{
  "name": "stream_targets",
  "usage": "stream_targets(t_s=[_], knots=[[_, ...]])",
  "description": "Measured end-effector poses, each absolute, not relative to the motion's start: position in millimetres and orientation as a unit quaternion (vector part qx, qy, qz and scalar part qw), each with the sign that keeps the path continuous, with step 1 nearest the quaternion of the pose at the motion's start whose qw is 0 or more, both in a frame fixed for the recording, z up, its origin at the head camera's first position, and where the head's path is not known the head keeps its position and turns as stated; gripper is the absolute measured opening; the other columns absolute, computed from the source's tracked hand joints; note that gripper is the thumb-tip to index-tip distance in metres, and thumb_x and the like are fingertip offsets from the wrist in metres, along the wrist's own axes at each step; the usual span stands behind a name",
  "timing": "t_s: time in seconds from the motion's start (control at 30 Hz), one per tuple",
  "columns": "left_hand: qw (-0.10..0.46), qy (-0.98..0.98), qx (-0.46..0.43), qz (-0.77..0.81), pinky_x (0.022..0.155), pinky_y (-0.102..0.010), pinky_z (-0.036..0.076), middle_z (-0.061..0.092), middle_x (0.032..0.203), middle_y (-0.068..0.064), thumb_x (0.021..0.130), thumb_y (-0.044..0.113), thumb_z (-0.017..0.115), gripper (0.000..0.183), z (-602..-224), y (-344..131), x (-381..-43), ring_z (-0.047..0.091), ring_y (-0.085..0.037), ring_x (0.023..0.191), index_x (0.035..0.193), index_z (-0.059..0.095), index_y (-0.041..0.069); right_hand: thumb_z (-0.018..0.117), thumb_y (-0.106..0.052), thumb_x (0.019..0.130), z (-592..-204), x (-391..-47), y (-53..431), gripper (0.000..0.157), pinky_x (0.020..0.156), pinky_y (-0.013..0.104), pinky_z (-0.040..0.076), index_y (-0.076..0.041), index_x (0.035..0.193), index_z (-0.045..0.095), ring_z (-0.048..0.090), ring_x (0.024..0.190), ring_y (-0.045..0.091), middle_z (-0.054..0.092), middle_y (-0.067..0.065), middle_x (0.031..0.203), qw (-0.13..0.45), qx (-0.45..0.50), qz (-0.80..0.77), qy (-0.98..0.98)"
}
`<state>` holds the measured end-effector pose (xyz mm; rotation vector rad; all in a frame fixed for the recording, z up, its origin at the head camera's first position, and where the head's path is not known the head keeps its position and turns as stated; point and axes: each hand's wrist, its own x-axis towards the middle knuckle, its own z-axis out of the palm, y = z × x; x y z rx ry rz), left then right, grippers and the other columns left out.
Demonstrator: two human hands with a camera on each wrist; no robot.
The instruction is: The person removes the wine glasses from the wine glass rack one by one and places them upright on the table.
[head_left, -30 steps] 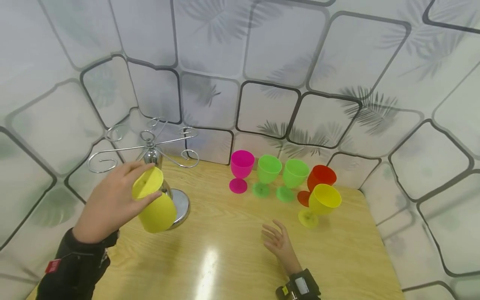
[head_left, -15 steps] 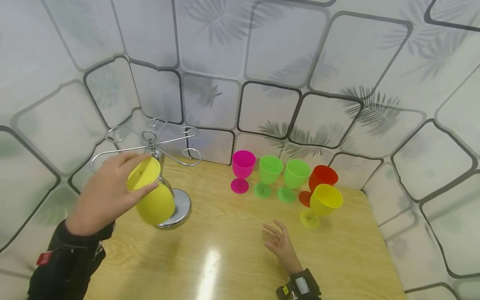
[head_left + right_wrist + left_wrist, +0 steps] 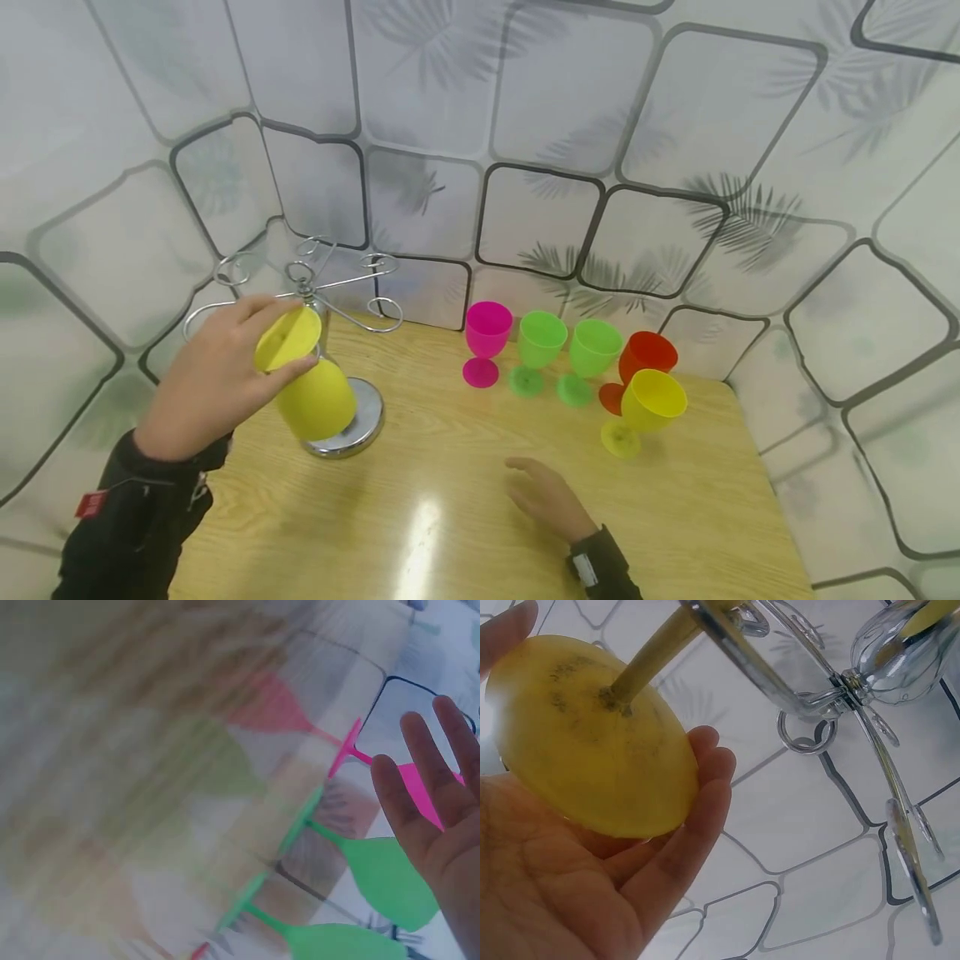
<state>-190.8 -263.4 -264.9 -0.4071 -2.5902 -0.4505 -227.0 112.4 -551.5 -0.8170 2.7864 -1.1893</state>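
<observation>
My left hand [image 3: 213,375] holds a yellow plastic goblet [image 3: 318,402] upside down, fingers and thumb around the rim of its round foot. In the left wrist view the goblet's foot [image 3: 592,757] fills the hand, and a chrome wire crosses at the stem. That wire belongs to a chrome rack [image 3: 365,421] with several curled arms. Whether the stem sits inside a curl is hard to tell. My right hand [image 3: 551,500] is low over the table with nothing in it; the right wrist view shows its fingers [image 3: 420,754] extended.
Along the back stand a pink goblet [image 3: 487,331], two green goblets [image 3: 542,337] and a red goblet [image 3: 648,357]. Another yellow goblet [image 3: 652,402] stands just in front of the red one. Patterned wall panels [image 3: 540,221] enclose the wooden table [image 3: 450,450].
My left hand and its goblet have moved slightly up and closer to the rack's arm. My right hand has turned palm-down and shifted slightly left.
</observation>
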Motion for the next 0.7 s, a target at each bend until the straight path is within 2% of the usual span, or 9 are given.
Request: stream_targets(t_s=[0.3,0.7], knots=[[0.249,-0.941,-0.155,-0.167,0.071,-0.047,0.045,0.055,0.120,-0.017,0.076,0.028,0.075,0.058,-261,-263,-194,0.052,-0.034,0.099,0.126,0.056,0.005,0.066,-0.011,0.084,-545,-225,105,0.032,0.090,0.039,0.052,-0.005,0.115,0.061,0.064,0.105,0.024,0.067,0.008,0.113,-0.070,-0.328,-0.269,0.903],[0.248,-0.939,-0.154,-0.180,0.076,-0.050,0.047,0.055,0.121,-0.016,0.076,0.025,0.076,0.058,-259,-258,-201,0.051,-0.033,0.106,0.127,0.056,0.006,0.065,-0.015,0.086,-541,-225,105,0.030,0.090,0.037,0.052,-0.009,0.115,0.061,0.064,0.104,0.021,0.067,0.006,0.113,-0.046,-0.326,-0.251,0.910]])
